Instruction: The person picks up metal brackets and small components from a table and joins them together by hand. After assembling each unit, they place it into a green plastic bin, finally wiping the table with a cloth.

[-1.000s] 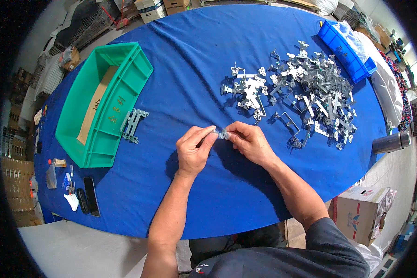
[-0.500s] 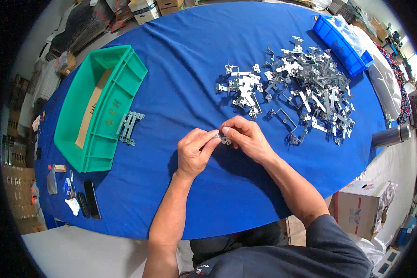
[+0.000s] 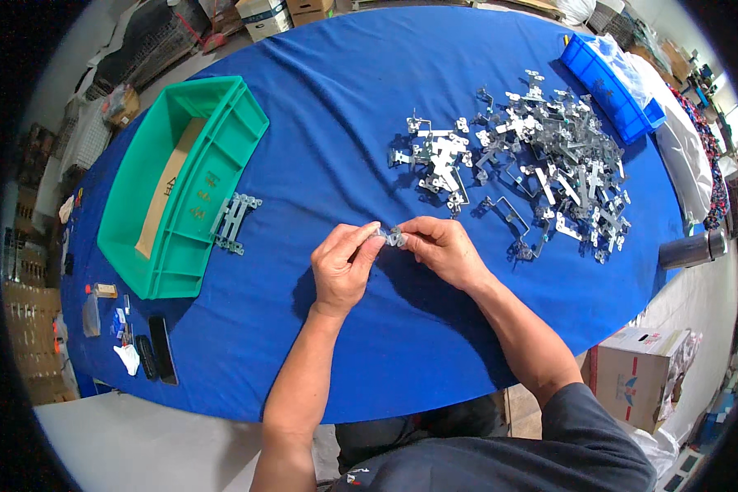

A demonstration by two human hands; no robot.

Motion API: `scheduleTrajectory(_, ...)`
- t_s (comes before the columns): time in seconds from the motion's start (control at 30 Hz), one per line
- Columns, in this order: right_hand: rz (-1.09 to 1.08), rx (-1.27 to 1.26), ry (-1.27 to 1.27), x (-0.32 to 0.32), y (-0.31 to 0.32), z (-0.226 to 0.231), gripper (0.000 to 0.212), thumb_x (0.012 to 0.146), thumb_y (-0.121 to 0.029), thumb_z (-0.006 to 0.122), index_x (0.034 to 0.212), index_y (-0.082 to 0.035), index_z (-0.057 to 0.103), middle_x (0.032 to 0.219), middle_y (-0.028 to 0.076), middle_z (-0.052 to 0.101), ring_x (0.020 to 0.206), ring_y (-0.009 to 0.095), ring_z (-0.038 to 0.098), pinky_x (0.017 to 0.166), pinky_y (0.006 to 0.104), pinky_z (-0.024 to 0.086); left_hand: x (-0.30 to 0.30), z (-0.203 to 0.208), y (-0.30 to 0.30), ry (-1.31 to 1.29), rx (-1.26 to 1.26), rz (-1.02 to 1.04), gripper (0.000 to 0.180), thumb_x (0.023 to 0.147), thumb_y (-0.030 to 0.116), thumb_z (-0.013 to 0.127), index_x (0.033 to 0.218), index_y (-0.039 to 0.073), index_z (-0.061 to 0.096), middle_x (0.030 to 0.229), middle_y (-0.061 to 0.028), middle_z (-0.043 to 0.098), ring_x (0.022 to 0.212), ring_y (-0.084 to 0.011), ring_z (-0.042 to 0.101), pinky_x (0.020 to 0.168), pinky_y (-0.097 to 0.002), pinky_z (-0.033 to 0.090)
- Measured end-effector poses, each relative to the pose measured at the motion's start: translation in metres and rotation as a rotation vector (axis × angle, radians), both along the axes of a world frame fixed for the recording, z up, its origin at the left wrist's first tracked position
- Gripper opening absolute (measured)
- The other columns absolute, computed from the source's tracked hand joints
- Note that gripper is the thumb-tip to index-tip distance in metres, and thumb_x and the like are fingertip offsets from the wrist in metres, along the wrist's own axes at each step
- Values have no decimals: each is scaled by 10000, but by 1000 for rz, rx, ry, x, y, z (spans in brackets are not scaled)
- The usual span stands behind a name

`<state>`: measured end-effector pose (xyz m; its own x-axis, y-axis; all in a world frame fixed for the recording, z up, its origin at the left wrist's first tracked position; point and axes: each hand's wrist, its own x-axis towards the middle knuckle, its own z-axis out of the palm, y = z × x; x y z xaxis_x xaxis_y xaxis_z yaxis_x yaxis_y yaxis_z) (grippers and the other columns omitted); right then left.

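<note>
Between my two hands, above the blue cloth, is a small metal bracket (image 3: 394, 238), mostly hidden by my fingers. My left hand (image 3: 342, 264) pinches its left end with thumb and forefinger. The right end is gripped by my right hand (image 3: 445, 250), fingers bent round it. Beyond my right hand lies a small cluster of silver metal brackets (image 3: 441, 160), with a larger tangled heap of brackets (image 3: 566, 156) to its right. Several brackets (image 3: 236, 221) rest in a neat row against the near right side of a green plastic crate (image 3: 242, 139).
A strip of brown cardboard (image 3: 169, 189) lies inside the crate. At far right stands a blue basket (image 3: 611, 90) with clear plastic bags; a dark metal cylinder (image 3: 690, 249) sits at the right edge. A phone (image 3: 162, 350) and small items lie at left. A carton (image 3: 638, 373) stands beside the table.
My hands have drawn slightly apart, so more of the bracket between them shows. My right fingers have shifted their hold on it. The view has moved a little.
</note>
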<state>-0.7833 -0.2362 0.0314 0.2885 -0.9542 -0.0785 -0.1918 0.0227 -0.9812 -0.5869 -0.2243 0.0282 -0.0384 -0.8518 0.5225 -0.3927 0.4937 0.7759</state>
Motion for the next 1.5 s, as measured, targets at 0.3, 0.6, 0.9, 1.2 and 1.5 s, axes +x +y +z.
scheduleTrajectory(0.3,-6,12,-9,0,1,2,195,959,-154,667,1060,8,706,756,35,646,640,88,569,578,274,475,-2,-1,-4,18,9,4,170,862,68,760,1018,2,748,832,-99,698,705,-175,649,629,-288,504)
scheduleTrajectory(0.6,28,-13,-50,1,0,-1,220,993,-131,609,1171,-12,660,773,14,633,677,82,587,600,267,501,-2,-2,-4,-10,-36,-31,168,852,78,767,1009,21,751,797,-94,688,669,-195,647,589,-308,503)
scheduleTrajectory(0.9,70,98,-175,-3,-3,-4,226,1022,-191,573,1149,-19,646,820,-1,619,685,65,569,590,245,497,-2,-1,-2,-106,-19,-103,170,845,43,764,1013,20,758,829,-101,706,715,-186,666,632,-296,514)
scheduleTrajectory(1.2,-6,68,-105,1,0,4,182,1007,-173,593,1047,-6,652,793,13,654,642,55,551,559,238,463,1,1,1,-58,-56,29,169,849,42,764,1014,7,751,843,-108,702,725,-191,662,642,-298,512)
scheduleTrajectory(1.5,34,-16,-7,1,1,6,161,993,-142,604,1052,-1,654,760,13,635,648,71,564,576,261,473,0,0,-1,-20,-43,1,172,852,53,764,1016,6,747,838,-102,700,705,-193,656,620,-302,506)
